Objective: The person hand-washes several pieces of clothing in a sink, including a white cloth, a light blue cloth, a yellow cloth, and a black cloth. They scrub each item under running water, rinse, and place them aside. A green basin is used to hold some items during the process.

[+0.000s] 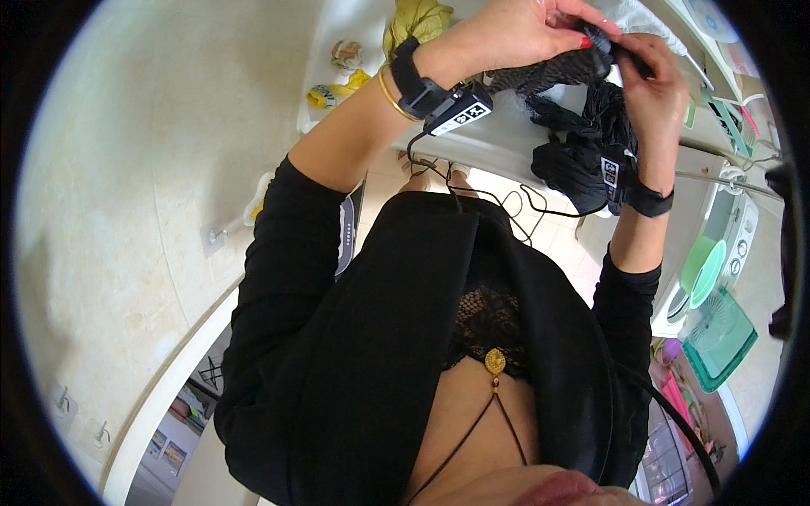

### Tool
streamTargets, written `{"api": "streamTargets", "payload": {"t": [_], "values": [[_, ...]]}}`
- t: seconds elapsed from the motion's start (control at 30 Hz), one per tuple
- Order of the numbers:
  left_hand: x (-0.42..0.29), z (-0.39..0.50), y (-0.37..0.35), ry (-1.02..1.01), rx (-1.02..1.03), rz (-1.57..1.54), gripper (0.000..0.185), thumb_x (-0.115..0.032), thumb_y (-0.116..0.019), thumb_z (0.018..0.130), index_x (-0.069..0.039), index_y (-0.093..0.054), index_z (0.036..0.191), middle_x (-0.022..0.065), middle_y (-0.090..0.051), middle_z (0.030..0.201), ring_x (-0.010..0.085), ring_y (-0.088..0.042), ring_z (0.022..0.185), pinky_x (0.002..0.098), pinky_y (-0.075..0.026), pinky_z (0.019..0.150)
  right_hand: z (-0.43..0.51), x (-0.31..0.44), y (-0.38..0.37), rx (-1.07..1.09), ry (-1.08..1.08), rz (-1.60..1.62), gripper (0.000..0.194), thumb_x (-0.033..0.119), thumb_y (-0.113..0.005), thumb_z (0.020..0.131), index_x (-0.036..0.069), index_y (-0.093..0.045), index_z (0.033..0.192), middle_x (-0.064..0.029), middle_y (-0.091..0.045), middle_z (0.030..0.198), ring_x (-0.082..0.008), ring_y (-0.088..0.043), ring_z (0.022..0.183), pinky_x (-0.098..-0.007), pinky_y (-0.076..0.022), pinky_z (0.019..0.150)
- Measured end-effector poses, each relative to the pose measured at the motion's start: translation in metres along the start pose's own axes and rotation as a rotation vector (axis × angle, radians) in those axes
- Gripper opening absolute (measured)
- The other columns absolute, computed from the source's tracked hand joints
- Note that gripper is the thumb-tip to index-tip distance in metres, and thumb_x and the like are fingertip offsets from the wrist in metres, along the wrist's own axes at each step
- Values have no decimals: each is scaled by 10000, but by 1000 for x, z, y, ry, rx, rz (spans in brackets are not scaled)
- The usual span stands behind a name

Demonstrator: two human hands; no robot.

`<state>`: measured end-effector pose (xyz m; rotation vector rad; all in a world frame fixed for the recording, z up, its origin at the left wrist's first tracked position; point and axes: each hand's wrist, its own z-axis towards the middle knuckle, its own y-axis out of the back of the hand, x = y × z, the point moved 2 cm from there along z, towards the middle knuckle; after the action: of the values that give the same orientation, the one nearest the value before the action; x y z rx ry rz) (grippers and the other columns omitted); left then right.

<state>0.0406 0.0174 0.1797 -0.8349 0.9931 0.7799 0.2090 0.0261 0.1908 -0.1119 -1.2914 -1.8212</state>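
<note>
My left hand [560,28] and my right hand [658,82] are close together at the top of the view. Between their fingers they pinch a dark, finely patterned cloth [550,73], partly hidden by the hands. Below it, a bunched black cloth [566,164] hangs over the front rim of a white basin or counter [506,152]. My left forearm reaches across the white surface. A yellow-green cloth [405,28] lies crumpled to the left of my left hand. Behind my right hand is a white cloth [642,25].
A yellow packet [329,95] and a crumpled piece [347,55] lie on the left. Cables [506,209] from the wrist devices dangle before my body. On the right are a metal bar [702,176], a white appliance [740,240], a green basin [702,269] and a teal basket [728,354].
</note>
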Motion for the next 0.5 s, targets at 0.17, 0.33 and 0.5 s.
{"api": "streamTargets", "payload": {"t": [0.17,0.33,0.5], "values": [[18,-10,16,-9,-50,63,315,100,-498,824,8,-588,1112,33,-623,932,84,-569,809,213,-467,710,-16,-11,-5,-150,13,38,179,-31,-569,774,70,-680,873,-67,-628,861,-210,-601,826,-273,-460,748],[145,-59,61,392,-43,527,392,-9,-592,819,-92,-569,1201,8,-634,890,57,-551,804,223,-463,697,-67,-81,-103,159,-138,-57,278,-8,-501,745,123,-710,873,-161,-636,817,-332,-604,785,-384,-482,725],[274,-100,69,751,165,909,551,-146,-631,704,8,-496,1215,209,-617,1031,337,-594,958,359,-458,813,-140,-163,-259,653,-497,-16,352,68,-497,767,89,-621,1095,-232,-610,1010,-349,-578,992,-389,-457,863]]}}
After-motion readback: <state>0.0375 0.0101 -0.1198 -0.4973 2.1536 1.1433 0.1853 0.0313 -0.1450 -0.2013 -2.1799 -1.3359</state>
